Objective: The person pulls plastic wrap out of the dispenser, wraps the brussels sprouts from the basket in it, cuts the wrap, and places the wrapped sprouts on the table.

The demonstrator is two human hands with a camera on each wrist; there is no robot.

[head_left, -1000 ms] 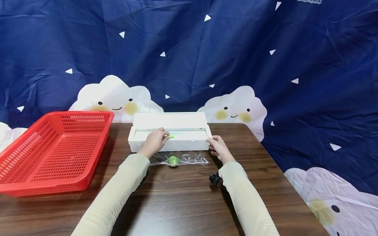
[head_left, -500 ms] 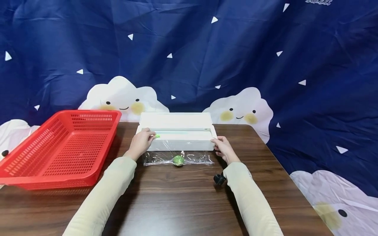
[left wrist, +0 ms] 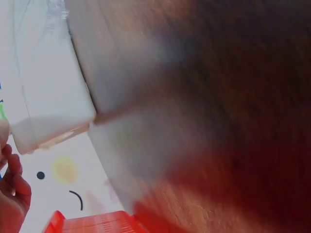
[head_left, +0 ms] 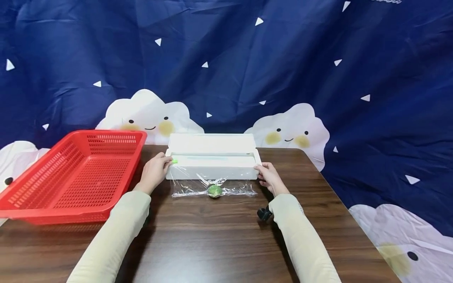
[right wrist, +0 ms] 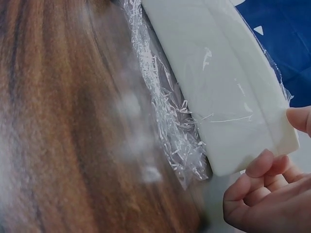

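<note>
A long white cling film dispenser [head_left: 212, 173] stands at the back of the table, its lid raised. Clear cling film [head_left: 187, 188] hangs over its front and lies on the wood, with a small round green vegetable, like a Brussels sprout [head_left: 214, 191], on or under it. At the left end of the slot, my left hand [head_left: 154, 171] pinches a bright green slide cutter [head_left: 175, 161]. My right hand [head_left: 270, 177] grips the box's right end, thumb on top and fingers against the end wall, as the right wrist view shows at the corner near the fingers [right wrist: 262, 165].
A red plastic basket [head_left: 88, 214] with slotted walls stands to the left, close to the left forearm. Behind the dark wooden table [head_left: 209, 243] hangs a blue curtain [head_left: 226, 59] with clouds on it.
My left hand has slid the green cutter leftward from near the box's middle to its left end. The right hand keeps its grip on the right end. The view has shifted slightly.
</note>
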